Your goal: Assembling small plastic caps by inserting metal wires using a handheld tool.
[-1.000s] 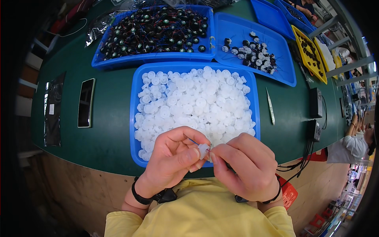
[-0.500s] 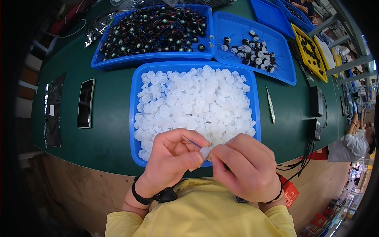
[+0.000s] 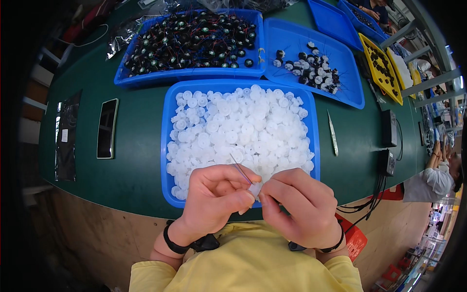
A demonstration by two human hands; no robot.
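Observation:
My left hand [image 3: 214,192] is closed, pinching a small translucent white plastic part [image 3: 255,188] between thumb and fingers over the near edge of a blue tray [image 3: 166,141]. A thin dark wire [image 3: 240,170] sticks up from the part toward the far left. My right hand [image 3: 301,204] is closed too, its thumb and forefinger pinched against the part's right side. What lies inside the part is hidden by my fingers. The tray is heaped with many white, round, flanged plastic pieces [image 3: 243,126].
Behind stands a blue bin [image 3: 189,74] of black round components with wires. Right of it, a blue tray [image 3: 351,92] holds black-and-white assemblies. A phone [image 3: 107,129] lies left; tweezers [image 3: 332,132] lie right, near black boxes [image 3: 388,127] with cables. Co-workers sit at the far right.
The wire now stands out longer and more upright from the part between my hands. My hands have barely moved; the whole view has shifted slightly.

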